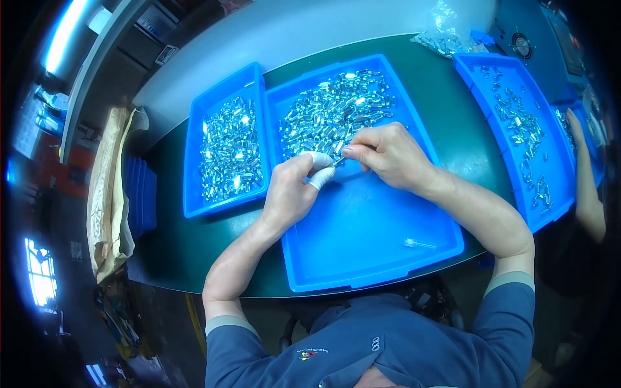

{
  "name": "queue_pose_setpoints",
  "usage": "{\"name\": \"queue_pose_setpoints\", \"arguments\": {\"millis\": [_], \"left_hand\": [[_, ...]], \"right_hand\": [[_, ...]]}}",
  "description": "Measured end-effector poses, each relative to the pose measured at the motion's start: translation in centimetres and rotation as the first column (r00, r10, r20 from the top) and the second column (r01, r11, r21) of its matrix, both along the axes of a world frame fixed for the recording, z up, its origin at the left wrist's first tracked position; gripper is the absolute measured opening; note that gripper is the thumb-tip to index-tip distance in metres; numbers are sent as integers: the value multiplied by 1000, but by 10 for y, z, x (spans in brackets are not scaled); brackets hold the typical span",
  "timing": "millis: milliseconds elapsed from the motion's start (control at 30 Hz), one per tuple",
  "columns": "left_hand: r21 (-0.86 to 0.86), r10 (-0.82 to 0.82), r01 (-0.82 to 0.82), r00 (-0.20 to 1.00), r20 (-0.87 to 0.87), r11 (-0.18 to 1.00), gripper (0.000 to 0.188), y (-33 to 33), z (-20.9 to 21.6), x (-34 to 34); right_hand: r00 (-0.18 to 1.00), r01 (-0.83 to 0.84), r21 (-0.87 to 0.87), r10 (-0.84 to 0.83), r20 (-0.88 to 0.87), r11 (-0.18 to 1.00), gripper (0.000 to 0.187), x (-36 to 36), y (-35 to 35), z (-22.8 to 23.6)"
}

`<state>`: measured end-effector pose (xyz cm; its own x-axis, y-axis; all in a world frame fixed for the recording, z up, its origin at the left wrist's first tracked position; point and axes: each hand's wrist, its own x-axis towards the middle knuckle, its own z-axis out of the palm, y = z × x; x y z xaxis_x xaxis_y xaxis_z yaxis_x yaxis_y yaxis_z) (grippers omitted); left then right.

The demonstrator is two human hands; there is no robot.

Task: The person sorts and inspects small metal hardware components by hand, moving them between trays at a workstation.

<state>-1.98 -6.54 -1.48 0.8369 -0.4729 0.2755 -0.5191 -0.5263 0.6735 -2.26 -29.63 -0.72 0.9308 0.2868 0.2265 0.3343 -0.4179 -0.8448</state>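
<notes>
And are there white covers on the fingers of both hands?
No, white covers show only on the left hand, while the visible fingers of the right hand are bare.

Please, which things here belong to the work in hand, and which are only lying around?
Likely the work:
left hand
right hand
small metal piece between them
middle blue tray, with a heap of metal pieces
left blue tray

Seemingly lying around:
brown paper
blue bins at left
</notes>
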Motion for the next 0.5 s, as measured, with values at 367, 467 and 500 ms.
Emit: {"name": "queue_pose_setpoints", "arguments": {"millis": [367,467,500], "left_hand": [[18,96,-97,994,53,995,13,6,6,-7],[17,200,-205,967,157,979,14,31,14,7],[30,288,-302,932,220,953,14,41,21,14]], "right_hand": [[996,-9,222,28,-79,975,32,7,-6,-10],[996,90,313,-77,-54,945,35,17,-15,-16],[993,107,383,-82,-80,918,36,20,-15,-15]]}}
